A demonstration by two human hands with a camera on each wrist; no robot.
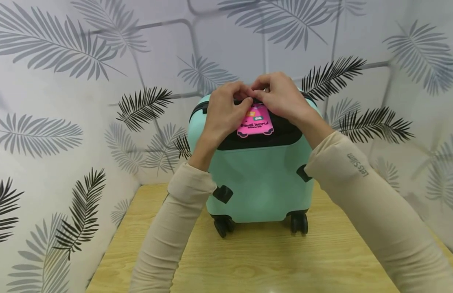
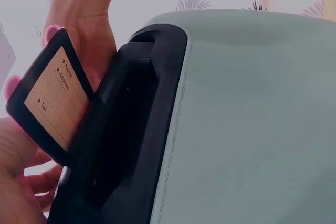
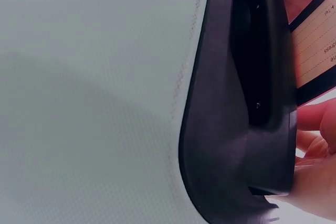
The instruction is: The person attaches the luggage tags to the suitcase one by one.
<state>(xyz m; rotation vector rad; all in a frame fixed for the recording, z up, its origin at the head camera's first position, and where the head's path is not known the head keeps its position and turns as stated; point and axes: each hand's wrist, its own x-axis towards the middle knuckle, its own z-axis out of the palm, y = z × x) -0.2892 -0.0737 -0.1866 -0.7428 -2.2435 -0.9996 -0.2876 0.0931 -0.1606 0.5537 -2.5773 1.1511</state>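
Observation:
A mint-green suitcase [image 1: 263, 183] stands upright, with a pink luggage tag [image 1: 254, 122] hanging at its black top handle panel [image 1: 285, 132]. My left hand [image 1: 224, 110] pinches at the tag's upper end with thumb and curled fingers. From the other side my right hand [image 1: 285, 97] does the same, the fingertips of both meeting above the tag. The fingers hide the strap. In the left wrist view, the back of the tag [image 2: 58, 98] shows printed Name, Address and Tel lines beside the black handle [image 2: 92, 124]. Part of that back [image 3: 317, 45] also appears in the right wrist view.
The suitcase rests on black wheels [image 1: 299, 223] on a wood-grain table [image 1: 255, 260]. Black corner pieces [image 1: 223, 194] jut from its lower sides. Close behind is a pale wall covering [image 1: 83, 142] with grey and black leaf prints.

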